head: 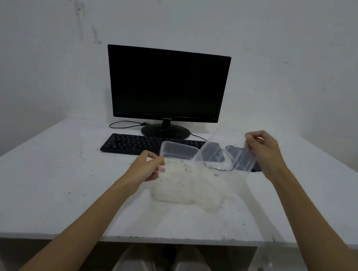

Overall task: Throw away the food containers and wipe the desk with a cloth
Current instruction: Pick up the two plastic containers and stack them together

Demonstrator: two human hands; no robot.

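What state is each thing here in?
Monitor: screen dark.
Left container: upright, lidless, left hand pinches its corner.
Right container: lifted, tilted, right hand grips it.
Cloth: crumpled on desk.
Desk: speckled with dirt.

Clear containers [224,152], white cloth [188,188], black keyboard [134,144].

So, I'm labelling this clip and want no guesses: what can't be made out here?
All in the head view:
1. White heap on the desk: cloth or spilled food, too blurred to tell.
2. Keyboard: its right end is hidden behind the tilted container that the right hand pinches.
3. Left hand: whether its fingers grip the upright container is lost against clear plastic.
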